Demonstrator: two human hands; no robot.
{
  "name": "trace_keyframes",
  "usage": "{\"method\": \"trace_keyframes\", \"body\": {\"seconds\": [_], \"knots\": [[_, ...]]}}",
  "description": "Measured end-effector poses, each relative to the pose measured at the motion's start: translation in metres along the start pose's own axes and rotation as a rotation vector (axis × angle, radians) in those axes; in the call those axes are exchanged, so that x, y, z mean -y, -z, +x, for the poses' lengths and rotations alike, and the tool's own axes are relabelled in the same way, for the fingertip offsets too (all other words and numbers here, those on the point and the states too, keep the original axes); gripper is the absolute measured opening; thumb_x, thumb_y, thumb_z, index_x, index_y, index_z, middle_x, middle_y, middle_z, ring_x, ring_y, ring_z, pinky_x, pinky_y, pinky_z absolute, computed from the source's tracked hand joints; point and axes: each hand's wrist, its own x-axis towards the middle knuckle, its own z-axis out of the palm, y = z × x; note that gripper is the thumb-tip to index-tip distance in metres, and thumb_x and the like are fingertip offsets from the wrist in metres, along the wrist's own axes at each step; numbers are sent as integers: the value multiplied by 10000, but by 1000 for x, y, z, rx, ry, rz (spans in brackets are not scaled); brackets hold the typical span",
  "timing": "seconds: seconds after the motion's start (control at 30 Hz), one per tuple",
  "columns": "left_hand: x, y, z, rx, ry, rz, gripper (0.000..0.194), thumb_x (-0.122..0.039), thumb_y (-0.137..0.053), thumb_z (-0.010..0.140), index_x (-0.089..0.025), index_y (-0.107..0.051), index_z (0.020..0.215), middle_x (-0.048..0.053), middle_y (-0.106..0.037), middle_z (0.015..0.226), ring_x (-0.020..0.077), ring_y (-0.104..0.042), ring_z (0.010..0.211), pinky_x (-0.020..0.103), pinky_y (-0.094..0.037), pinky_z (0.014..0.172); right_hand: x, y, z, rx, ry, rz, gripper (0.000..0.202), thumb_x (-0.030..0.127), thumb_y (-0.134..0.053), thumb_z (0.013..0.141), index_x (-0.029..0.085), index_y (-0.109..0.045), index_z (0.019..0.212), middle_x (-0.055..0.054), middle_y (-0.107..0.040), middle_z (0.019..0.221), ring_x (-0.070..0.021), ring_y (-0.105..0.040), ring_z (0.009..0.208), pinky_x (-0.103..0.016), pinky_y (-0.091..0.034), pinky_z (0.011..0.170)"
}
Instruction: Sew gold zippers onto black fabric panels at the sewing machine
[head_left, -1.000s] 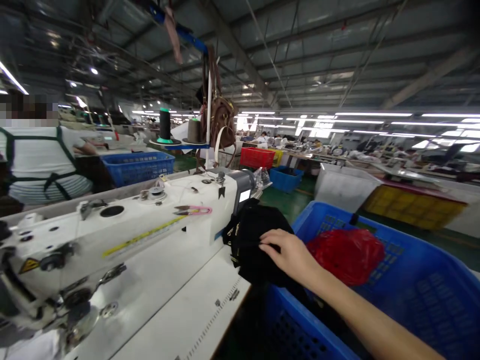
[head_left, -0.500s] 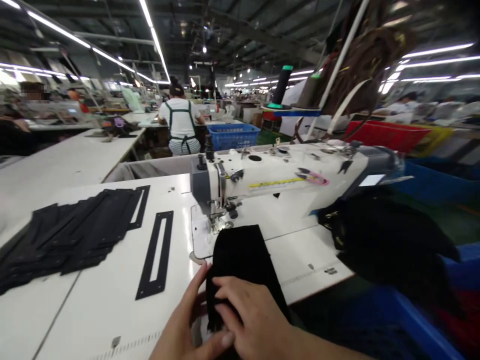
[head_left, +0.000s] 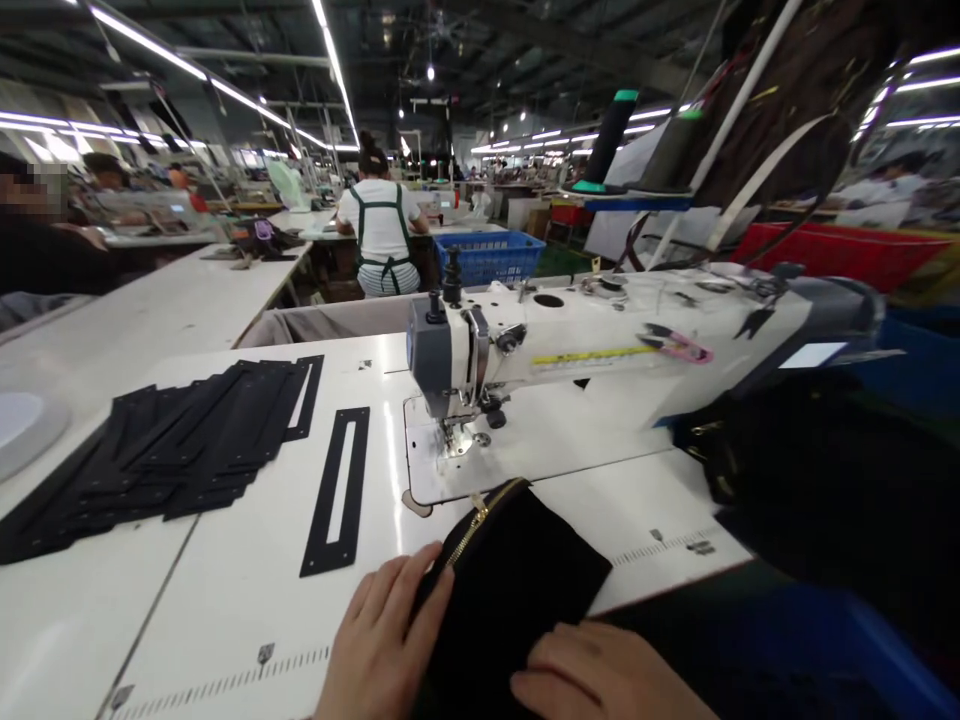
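A black fabric piece (head_left: 517, 590) with a gold-toothed zipper (head_left: 472, 535) along its left edge lies on the sewing table in front of me. My left hand (head_left: 390, 630) is closed on that zippered edge, below the metal zipper pull (head_left: 480, 510). Over the lower right part of the cloth, my right hand (head_left: 592, 670) is curled on the fabric; its fingertips are partly hidden. The sewing machine (head_left: 600, 340) stands just beyond, with its presser foot (head_left: 456, 440) apart from the cloth's far end.
Left of the machine lies a black slotted strip (head_left: 336, 490), beside a fanned pile of similar black pieces (head_left: 172, 440). Pink-handled snips (head_left: 679, 345) rest against the machine arm. Dark fabric (head_left: 810, 480) is heaped at the right. A co-worker (head_left: 382, 230) sits ahead near a blue basket (head_left: 491, 258).
The black piece has turned so its gold zipper now shows on the left edge. My hands have moved apart, the right one shifting rightward. The view has swung slightly left.
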Motion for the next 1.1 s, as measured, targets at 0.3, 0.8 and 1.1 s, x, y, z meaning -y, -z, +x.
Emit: {"method": "trace_keyframes", "body": {"seconds": [0.3, 0.8, 1.1], "knots": [[6, 9, 4, 136, 46, -51, 413, -94, -383, 817, -197, -503, 1198, 90, -561, 1143, 224, -528, 1002, 343, -491, 804, -46, -13, 14, 272, -664, -42, 91, 228, -580, 782, 186, -547, 710, -20, -583, 678, -191, -562, 650, -313, -439, 590], [18, 50, 11, -239, 163, -319, 345, 3, -401, 796, -173, -574, 1036, 82, -574, 1027, 197, -515, 981, 324, -449, 808, -38, 36, 1, -101, -262, 64, 108, 255, -569, 811, 206, -491, 867, -91, -544, 1026, -201, -533, 954, -314, -477, 763], [8, 57, 9, -162, 287, -386, 344, -57, -408, 799, -237, -576, 1039, 43, -599, 1023, 172, -559, 954, 286, -468, 829, -41, -11, 47, -242, 7, 234, 90, 107, -524, 827, 187, -563, 840, -28, -570, 790, -158, -494, 774, -369, -409, 757]]}}
